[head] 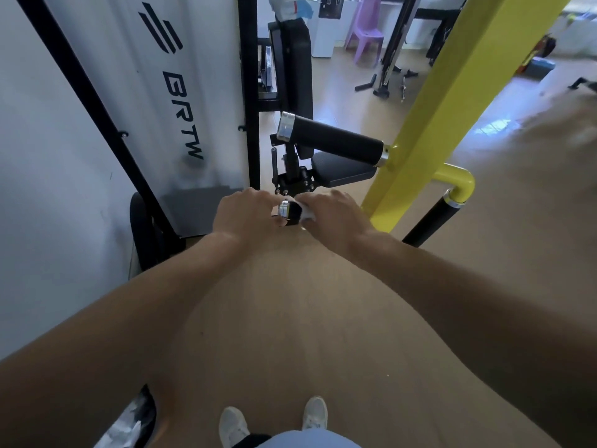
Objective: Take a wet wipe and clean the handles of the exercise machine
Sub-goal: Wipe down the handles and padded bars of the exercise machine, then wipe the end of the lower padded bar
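Black foam-grip handle with chrome end cap is seen end-on at centre, both hands on it. Left hand is curled beside the cap, fingers bent; whether the cap is actually gripped cannot be told. Right hand is closed around the grip with a white wet wipe bunched under the fingers. Risk: wipe is balled small, so patches could be missed, or it could be dropped. Upper black handle on yellow steel frame is judged not yet wiped.
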`<state>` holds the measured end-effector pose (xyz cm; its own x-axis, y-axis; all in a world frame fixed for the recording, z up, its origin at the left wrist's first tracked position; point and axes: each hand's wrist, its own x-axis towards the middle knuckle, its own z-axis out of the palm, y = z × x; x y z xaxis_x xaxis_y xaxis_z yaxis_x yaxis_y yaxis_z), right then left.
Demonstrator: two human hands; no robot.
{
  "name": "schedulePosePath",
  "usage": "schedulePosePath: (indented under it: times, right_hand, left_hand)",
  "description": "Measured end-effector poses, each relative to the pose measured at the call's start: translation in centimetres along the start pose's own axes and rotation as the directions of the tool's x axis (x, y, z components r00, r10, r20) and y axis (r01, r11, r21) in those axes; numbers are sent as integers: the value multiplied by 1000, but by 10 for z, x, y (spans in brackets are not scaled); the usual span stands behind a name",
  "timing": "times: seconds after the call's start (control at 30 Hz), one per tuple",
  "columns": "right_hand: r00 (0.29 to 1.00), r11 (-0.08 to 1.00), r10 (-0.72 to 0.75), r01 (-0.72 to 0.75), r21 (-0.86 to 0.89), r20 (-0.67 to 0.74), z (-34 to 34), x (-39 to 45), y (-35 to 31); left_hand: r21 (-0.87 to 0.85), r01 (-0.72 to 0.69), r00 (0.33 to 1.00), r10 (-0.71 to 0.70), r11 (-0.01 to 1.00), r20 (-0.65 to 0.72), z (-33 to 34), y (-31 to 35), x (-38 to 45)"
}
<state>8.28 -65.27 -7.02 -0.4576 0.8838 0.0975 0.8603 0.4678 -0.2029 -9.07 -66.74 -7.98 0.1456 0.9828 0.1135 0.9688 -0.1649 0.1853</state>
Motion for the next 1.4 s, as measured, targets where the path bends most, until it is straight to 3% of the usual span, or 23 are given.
schedulePosePath:
  times: [0.13, 0.27, 0.4, 0.5, 0.63, 0.8, 0.93, 1.03, 1.17, 1.3, 1.4]
  right_hand:
    - [999, 996, 34, -36, 76, 29, 0, 2, -16]
    - [984, 930, 147, -102, -352, 103, -18, -11, 0]
    - [994, 853, 79, -32, -521, 69, -24, -25, 4]
    - [999, 900, 26, -8, -437, 36, -26, -25, 8]
    - [999, 979, -31, 24, -202, -35, -14, -13, 7]
    - [956, 977, -214, 211, -39, -198, 7, -3, -5]
    - [888, 933, -329, 359, 36, -321, 19, 5, -20]
    - [887, 874, -415, 451, 181, -204, 31, 1, -52]
    - [864, 840, -493, 443, 313, 102, 74, -15, -98]
    - [793, 856, -431, 208, 474, 431, 122, -35, -136]
    - [717, 840, -390, 20, 542, 578, 156, -53, -165]
  left_hand:
    - [50, -7, 1000, 8, 999, -21, -5, -3, -3]
    - [49, -7, 999, 9, 999, -38, -1, 4, -6]
    - [9, 17, 999, -17, 1000, -42, 4, 11, -6]
    - [-62, 77, 996, -79, 995, -31, 6, 14, -6]
    - [-155, 138, 990, -143, 978, -20, 12, 13, -13]
    - [-200, 274, 962, -269, 941, 52, 25, -7, -40]
    - [-252, 443, 897, -427, 860, 118, 43, -37, -80]
    - [-290, 568, 823, -534, 770, 194, 55, -54, -119]
    - [-279, 734, 679, -676, 619, 286, 78, -68, -190]
    - [-187, 860, 509, -783, 474, 358, 102, -76, -273]
    - [-181, 926, 377, -831, 331, 410, 123, -88, -332]
